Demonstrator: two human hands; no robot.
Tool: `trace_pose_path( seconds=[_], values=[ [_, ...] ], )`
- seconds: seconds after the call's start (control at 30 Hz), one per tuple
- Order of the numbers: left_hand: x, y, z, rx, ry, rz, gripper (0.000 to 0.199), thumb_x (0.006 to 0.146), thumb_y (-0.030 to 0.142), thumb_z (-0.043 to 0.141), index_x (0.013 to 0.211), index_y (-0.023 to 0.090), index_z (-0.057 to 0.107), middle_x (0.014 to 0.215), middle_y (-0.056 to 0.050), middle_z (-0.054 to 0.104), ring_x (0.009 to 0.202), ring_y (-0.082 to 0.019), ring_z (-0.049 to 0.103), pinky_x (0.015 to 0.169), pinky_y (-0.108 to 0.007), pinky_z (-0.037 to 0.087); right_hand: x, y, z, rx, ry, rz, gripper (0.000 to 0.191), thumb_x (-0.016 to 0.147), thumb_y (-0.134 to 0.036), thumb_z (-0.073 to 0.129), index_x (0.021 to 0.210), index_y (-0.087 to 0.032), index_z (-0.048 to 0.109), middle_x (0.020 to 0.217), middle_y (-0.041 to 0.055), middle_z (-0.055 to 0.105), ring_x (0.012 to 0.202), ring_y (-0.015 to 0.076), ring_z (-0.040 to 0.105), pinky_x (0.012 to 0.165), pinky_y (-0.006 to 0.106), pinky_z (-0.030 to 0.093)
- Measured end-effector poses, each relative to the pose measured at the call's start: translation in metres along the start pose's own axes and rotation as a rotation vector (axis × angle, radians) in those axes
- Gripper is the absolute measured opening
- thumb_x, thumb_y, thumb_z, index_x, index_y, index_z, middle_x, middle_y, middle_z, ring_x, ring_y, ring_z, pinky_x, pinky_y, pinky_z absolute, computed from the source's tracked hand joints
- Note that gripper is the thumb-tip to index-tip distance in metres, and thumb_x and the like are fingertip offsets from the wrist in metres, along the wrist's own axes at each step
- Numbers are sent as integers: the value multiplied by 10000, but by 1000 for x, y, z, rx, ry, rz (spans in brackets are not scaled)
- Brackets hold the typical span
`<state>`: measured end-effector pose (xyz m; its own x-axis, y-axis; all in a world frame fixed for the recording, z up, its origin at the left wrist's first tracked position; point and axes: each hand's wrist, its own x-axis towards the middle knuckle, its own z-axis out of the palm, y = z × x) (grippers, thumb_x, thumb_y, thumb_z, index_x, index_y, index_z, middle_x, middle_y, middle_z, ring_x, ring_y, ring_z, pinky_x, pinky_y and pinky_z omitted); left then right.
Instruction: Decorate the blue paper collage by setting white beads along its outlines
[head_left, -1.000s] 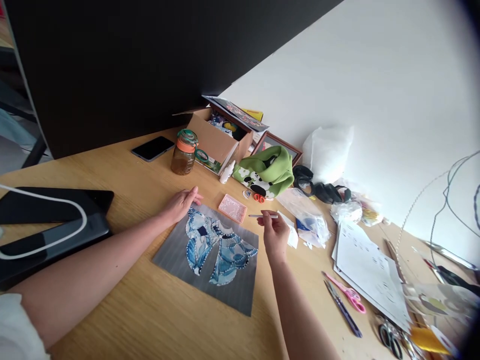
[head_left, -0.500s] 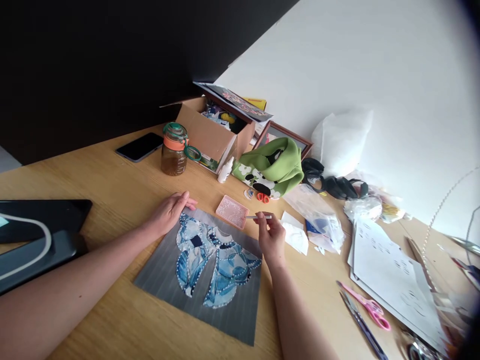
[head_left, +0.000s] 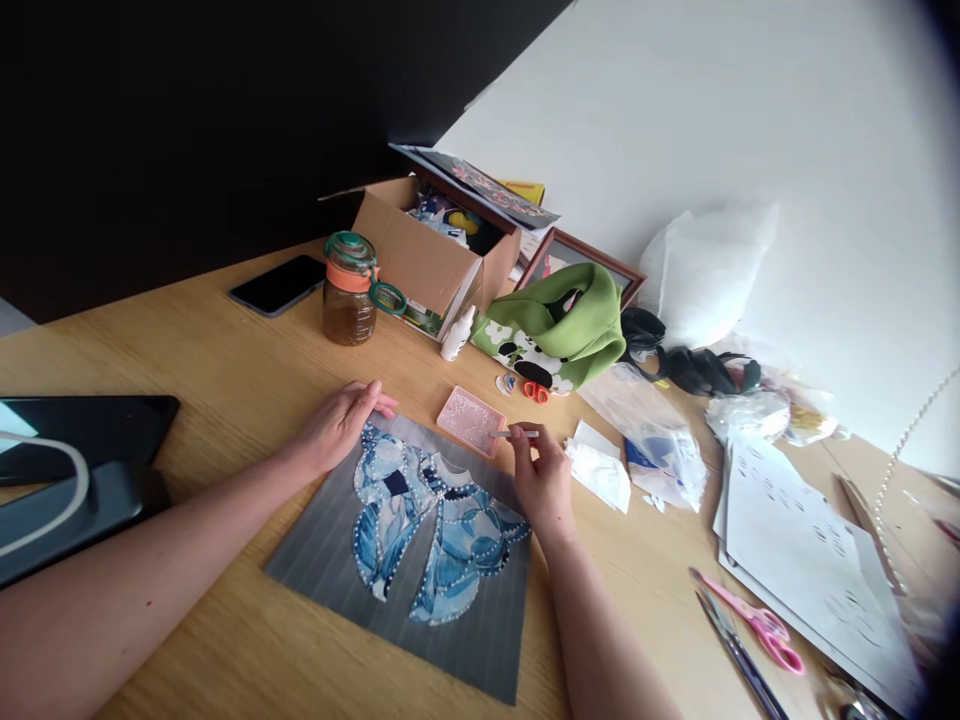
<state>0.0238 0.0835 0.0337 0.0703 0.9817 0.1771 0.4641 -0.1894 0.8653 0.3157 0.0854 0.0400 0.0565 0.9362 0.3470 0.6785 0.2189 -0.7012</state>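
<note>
Lying on a wooden desk (head_left: 225,370), grey artwork (head_left: 420,540); white wall (head_left: 712,120) behind.

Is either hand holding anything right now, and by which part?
The right hand pinches a thin pen tool near its rear end, tip at the pink tray. The left hand holds nothing; it rests flat on the grey board.

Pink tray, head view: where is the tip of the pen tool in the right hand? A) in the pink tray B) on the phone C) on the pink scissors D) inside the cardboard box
A: the right hand holds a thin pen tool whose tip reaches into the near corner of the pink tray, beside the blue beaded artwork.
</note>
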Motion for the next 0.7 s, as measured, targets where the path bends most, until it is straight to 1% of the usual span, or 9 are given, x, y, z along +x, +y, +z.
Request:
trace_pose_path(
  seconds=[0.23,0.57,0.7],
  values=[
    [0,-1,0,-1,1,-2,712,979,638,174,879,190,718,941,-72,736,1022,-254,646,966,-400,466,-1,1,3,-15,-34,-21,370,959,-515,464,912,-197,648,895,83,748,776,196,683,638,286,480],
    [0,0,-1,-6,2,-4,707,976,637,173,877,189,712,938,-71,734,1002,-250,650,958,-390,468,-1,3,5,-9,-38,-49,352,962,-497,469,910,-198,646,896,77,737,785,198,686,677,298,490],
    [0,0,-1,-13,-2,-14,709,977,634,175,908,177,714,943,-75,732,1011,-251,646,965,-397,458,-2,3,5,-25,-41,-52,355,960,-501,466,903,-199,643,891,83,739,794,205,684,685,304,490]
  ],
)
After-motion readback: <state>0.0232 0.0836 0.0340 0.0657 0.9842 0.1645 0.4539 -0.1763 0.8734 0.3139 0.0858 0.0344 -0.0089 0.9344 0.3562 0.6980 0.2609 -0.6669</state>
